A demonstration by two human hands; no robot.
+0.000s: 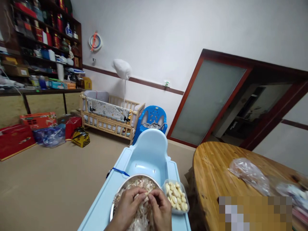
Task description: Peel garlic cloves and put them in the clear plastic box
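My left hand (128,205) and my right hand (160,208) meet fingertip to fingertip over a metal bowl (125,184) full of papery garlic skins. Both pinch one small garlic clove (145,196) between them. The bowl rests on the tray of a light-blue baby chair (146,154). Right beside the bowl, touching my right hand's side, stands a clear plastic tub (176,196) of peeled garlic cloves.
A round wooden table (216,173) stands at the right with clear plastic bags (250,175) on it. Further back are a blue plastic chair (152,117), a wooden crib (110,117), red boxes (14,138) on the floor, shelves (43,41) and a sliding door (209,99).
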